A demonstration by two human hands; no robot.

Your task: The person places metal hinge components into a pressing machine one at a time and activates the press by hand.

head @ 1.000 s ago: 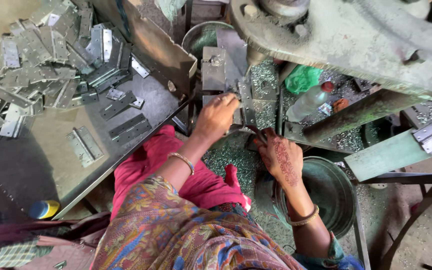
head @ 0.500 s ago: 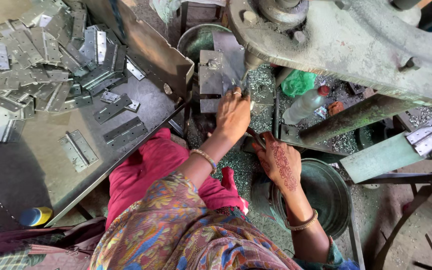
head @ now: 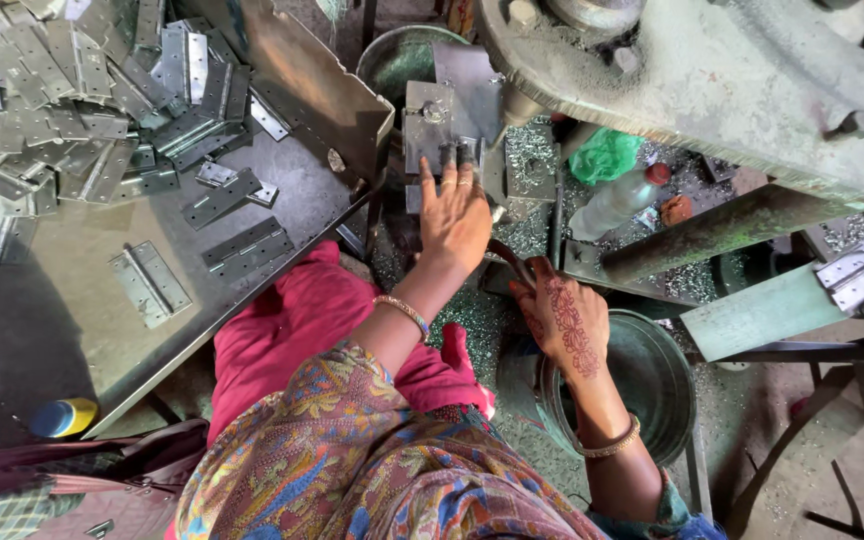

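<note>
Down at the near edge, patterned sleeves and pink-clad knees fill the bottom of the view. Just above them, the right hand, patterned with dark henna, sits over the rim of a round metal basin; its fingers curl around a thin dark curved handle, though how firmly they clamp it cannot be told. Next up, the left hand stretches forward with a bangle at the wrist, fingers straight and close together, tips pressed to the small grey metal piece lying at the press die block. Whether it pinches that piece or only touches it cannot be told. Off to the left, a sheet-metal table carries flat hinge plates, with a big loose heap of them at its far corner. Right of the die, a clear bottle with a red cap lies beside a green bag among metal chips. Farthest out, the heavy grey press arm crosses the top.
</note>
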